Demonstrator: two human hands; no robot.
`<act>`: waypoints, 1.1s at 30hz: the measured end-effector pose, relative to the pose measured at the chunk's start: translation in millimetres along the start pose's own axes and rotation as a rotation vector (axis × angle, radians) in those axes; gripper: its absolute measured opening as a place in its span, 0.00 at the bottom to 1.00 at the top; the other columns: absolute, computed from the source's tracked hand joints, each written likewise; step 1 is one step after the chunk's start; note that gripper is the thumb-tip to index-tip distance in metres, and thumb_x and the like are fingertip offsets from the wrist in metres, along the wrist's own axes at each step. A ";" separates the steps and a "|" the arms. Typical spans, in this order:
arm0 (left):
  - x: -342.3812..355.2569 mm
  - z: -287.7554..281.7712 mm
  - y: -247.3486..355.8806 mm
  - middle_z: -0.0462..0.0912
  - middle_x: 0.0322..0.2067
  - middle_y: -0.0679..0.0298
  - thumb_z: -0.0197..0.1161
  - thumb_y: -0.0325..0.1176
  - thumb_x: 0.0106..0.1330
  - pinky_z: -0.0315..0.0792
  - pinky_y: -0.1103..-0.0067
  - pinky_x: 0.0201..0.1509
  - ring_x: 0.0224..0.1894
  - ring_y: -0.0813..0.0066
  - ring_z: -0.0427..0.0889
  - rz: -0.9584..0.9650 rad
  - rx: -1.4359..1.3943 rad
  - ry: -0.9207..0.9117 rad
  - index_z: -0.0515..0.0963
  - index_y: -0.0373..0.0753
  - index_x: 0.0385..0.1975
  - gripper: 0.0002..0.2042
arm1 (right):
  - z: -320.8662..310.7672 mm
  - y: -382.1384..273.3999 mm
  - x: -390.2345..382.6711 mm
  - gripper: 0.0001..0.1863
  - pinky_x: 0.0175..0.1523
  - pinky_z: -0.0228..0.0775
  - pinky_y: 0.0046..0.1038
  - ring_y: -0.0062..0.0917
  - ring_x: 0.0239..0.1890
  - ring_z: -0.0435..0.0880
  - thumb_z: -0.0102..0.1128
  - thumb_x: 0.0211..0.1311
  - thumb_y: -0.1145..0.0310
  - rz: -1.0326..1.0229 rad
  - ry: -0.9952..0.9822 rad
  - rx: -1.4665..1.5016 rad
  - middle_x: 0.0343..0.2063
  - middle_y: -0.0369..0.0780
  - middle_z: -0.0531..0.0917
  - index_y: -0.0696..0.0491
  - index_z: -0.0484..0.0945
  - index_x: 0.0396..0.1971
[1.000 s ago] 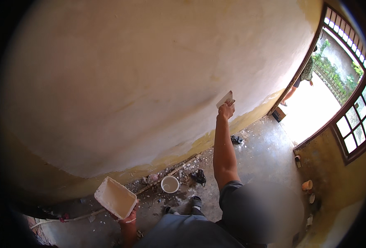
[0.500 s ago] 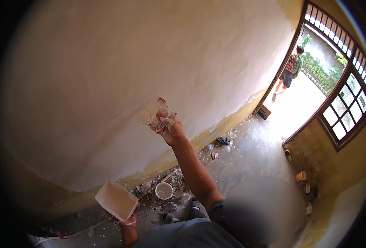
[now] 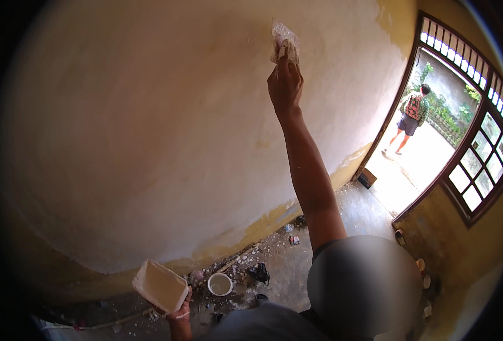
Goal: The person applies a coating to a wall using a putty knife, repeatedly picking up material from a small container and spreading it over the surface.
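My right arm is stretched far up, and my right hand (image 3: 287,85) grips a putty spreader (image 3: 284,35). The spreader is a flat, thin blade smeared with whitish paste, held against or close to the wall (image 3: 166,148); actual contact I cannot tell. Pale, patchy coating covers most of this wall, with yellow paint showing along its lower strip. Low on the left, my left hand (image 3: 180,310) holds up a rectangular tub (image 3: 140,274) from beneath and its right side. Inside the tub lies smooth beige paste. The left fingers are partly hidden under it.
On the floor stands a white bucket (image 3: 210,285), with a black plastic bag (image 3: 259,273) beside it. Debris and a long stick (image 3: 118,318) lie along the wall's foot. At the right, a person (image 3: 414,113) stands outside the open doorway, near a cardboard box (image 3: 367,178).
My right hand has moved up and to the right along the wall with the spreader. The left hand and tub stay nearly in place. The person outside has changed stance.
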State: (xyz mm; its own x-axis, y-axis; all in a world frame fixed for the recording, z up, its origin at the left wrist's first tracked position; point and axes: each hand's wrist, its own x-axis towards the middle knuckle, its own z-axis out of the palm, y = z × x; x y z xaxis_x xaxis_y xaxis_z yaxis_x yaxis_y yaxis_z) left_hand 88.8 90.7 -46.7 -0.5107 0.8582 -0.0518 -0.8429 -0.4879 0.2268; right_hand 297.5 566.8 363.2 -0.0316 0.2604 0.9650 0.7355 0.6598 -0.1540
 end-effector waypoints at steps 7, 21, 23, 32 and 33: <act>10.1 -5.1 -19.2 0.72 0.61 0.58 0.56 0.62 0.62 0.66 0.39 0.59 0.61 0.47 0.72 0.044 0.081 -0.044 0.68 0.48 0.62 0.33 | -30.4 69.0 -66.5 0.25 0.56 0.74 0.37 0.42 0.57 0.77 0.51 0.57 0.77 0.072 -0.269 0.126 0.53 0.52 0.78 0.54 0.71 0.58; 2.1 -4.7 -14.1 0.71 0.62 0.58 0.55 0.63 0.62 0.64 0.39 0.60 0.62 0.47 0.70 0.008 0.005 -0.057 0.66 0.46 0.64 0.35 | -12.6 31.8 45.5 0.18 0.55 0.70 0.41 0.41 0.50 0.81 0.56 0.60 0.60 0.588 -0.016 0.027 0.43 0.44 0.84 0.52 0.78 0.47; -1.9 -6.1 -6.9 0.71 0.62 0.58 0.55 0.63 0.62 0.64 0.39 0.60 0.62 0.46 0.70 0.018 0.003 -0.050 0.65 0.46 0.64 0.35 | -21.3 -8.0 49.9 0.16 0.53 0.71 0.42 0.42 0.46 0.82 0.55 0.60 0.63 0.512 -0.032 0.140 0.38 0.45 0.85 0.54 0.79 0.45; -13.2 -14.7 10.7 0.72 0.62 0.58 0.53 0.65 0.63 0.64 0.38 0.59 0.62 0.45 0.70 0.058 -0.034 -0.004 0.65 0.46 0.65 0.36 | -27.0 -92.1 32.9 0.16 0.52 0.70 0.43 0.47 0.43 0.81 0.56 0.58 0.62 0.254 -0.160 0.302 0.33 0.50 0.84 0.55 0.78 0.43; -13.6 -13.8 11.5 0.72 0.62 0.58 0.53 0.65 0.63 0.64 0.38 0.59 0.62 0.45 0.70 0.059 -0.038 -0.006 0.65 0.46 0.65 0.37 | -30.8 -88.7 29.9 0.15 0.51 0.70 0.44 0.48 0.42 0.81 0.56 0.58 0.63 0.264 -0.139 0.292 0.33 0.50 0.84 0.56 0.78 0.41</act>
State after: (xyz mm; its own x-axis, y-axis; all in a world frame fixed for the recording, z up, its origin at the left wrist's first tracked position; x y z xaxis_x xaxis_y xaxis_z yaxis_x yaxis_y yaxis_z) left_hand 83.6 71.2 -56.8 -0.5589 0.8286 -0.0330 -0.8171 -0.5435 0.1924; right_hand 252.1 494.3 412.2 0.0265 0.5265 0.8497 0.5086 0.7247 -0.4649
